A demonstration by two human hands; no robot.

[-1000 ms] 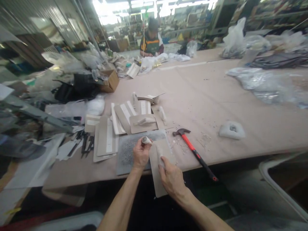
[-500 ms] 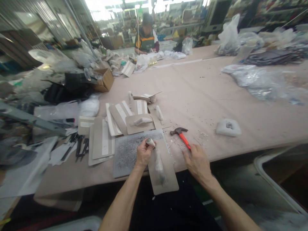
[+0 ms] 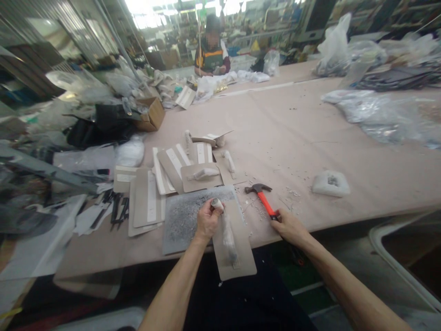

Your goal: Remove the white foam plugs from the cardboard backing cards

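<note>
My left hand [image 3: 206, 221] grips the top of a white wrapped handle [image 3: 227, 232] fixed to a tan rectangular board [image 3: 237, 259] that hangs over the table's near edge. The board lies partly on a grey speckled slab [image 3: 182, 216]. My right hand [image 3: 289, 225] is closed around the red-and-black handle of a claw hammer [image 3: 260, 193], whose dark head rests on the table just right of the slab. White crumbs lie scattered around the hammer head.
Several more tan boards with white strips [image 3: 172, 168] lie behind the slab. A white lump [image 3: 330, 183] sits to the right, a cardboard box [image 3: 151, 115] and dark clutter to the left. Plastic bags [image 3: 379, 115] cover the far right. Another person [image 3: 211, 53] works at the table's far end.
My right hand left the board's handle, swung right and closed on the hammer handle. My left hand kept its grip on the top of the white handle.
</note>
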